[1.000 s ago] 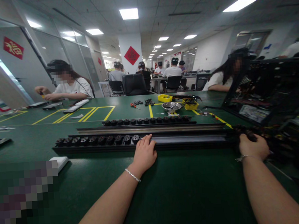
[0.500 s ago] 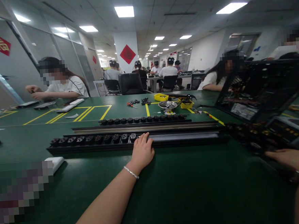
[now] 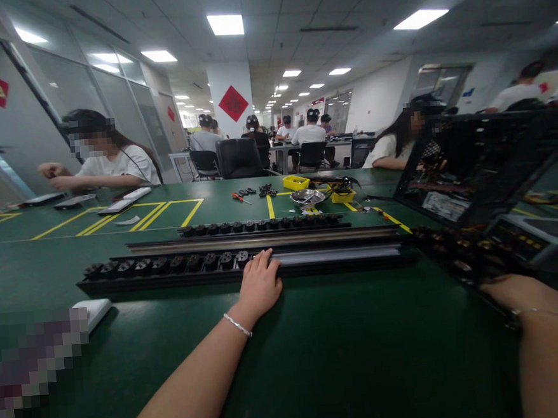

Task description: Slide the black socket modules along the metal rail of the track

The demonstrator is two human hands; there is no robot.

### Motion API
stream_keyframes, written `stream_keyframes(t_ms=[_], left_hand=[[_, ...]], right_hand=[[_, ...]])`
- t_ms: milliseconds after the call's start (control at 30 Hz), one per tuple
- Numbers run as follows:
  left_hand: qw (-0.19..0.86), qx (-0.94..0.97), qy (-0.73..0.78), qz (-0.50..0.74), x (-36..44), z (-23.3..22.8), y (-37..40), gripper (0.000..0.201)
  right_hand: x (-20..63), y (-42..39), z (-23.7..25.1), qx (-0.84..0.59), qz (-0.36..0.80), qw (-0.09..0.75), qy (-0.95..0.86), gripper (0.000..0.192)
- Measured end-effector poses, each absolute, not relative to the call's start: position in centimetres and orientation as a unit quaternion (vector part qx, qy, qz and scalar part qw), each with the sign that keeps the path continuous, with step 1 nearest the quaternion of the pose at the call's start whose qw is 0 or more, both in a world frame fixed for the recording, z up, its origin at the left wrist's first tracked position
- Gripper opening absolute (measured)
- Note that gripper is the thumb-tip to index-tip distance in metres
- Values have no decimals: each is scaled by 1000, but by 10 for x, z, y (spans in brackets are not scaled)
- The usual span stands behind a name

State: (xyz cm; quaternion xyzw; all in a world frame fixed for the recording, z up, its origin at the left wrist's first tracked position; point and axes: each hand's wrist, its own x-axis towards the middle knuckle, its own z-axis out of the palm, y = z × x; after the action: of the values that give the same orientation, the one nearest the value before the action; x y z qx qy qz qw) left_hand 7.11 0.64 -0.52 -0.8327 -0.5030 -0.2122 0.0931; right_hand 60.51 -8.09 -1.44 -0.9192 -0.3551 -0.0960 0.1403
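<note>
The left hand [image 3: 258,285] is laid on the near black rail [image 3: 244,264], fingers [image 3: 268,261] flat and close together over its middle. The right hand [image 3: 524,294] is rested on a socket strip [image 3: 458,254] at the right; its fingers cannot be told.

Assembly workshop: green workbenches [image 3: 318,359], seated workers [image 3: 108,163], socket strips [image 3: 168,265].

The green bench [image 3: 347,357] is carrying two long black socket strips [image 3: 178,265] across its middle, a white block [image 3: 92,309] lying toward its left edge, and yellow trays [image 3: 296,182] sitting farther back.
</note>
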Motion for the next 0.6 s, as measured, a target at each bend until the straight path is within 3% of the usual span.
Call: stream_keyframes(t_ms=[67, 133, 300, 467, 600], left_hand=[[94, -833, -502, -213, 71, -6, 7, 36], [94, -833, -502, -215, 71, -6, 7, 36], [91, -833, -500, -218, 71, -6, 7, 35], [90, -833, -501, -219, 71, -6, 7, 35], [91, -834, -497, -222, 71, -8, 8, 36]], right_hand=[[596, -80, -10, -949, 4, 154, -274, 18], [591, -77, -9, -950, 28, 180, -254, 19], [598, -66, -15, -928, -26, 256, -269, 21], [593, -64, -11, -946, -15, 208, -250, 18], [565, -67, 2, -930, -150, 190, -278, 40]])
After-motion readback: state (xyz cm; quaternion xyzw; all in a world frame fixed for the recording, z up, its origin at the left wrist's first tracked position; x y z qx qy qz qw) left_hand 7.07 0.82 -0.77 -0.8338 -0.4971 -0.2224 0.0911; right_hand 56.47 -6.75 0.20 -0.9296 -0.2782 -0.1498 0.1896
